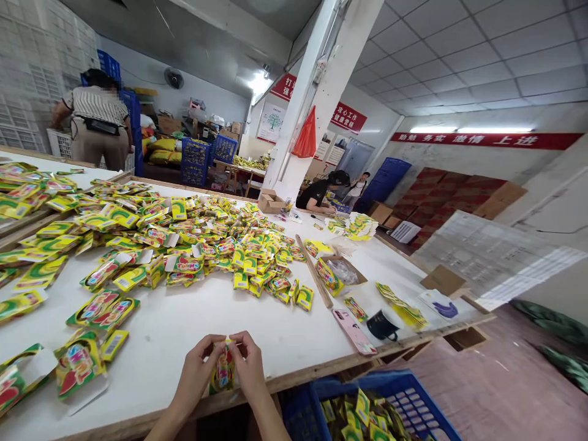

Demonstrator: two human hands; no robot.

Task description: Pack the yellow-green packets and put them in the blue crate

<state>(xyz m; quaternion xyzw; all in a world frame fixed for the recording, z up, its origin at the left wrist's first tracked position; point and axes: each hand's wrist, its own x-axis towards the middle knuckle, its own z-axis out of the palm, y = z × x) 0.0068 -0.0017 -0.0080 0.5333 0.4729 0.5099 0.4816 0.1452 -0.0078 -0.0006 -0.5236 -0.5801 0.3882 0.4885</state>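
Note:
At the table's front edge, my left hand and my right hand pinch the top end of a small yellow and green printed carton. Its printed face with colourful letters is turned towards me, and my fingers hide part of its upper end. Some open-flapped cartons lie to the left of my left hand. Ahead of both hands a big heap of the same cartons spreads over the white table.
Right of my hands lie a pink phone and a dark mug. A wooden strip divides the table. Below the front edge stands a blue crate holding cartons. A seated person works across the table; another person stands far left.

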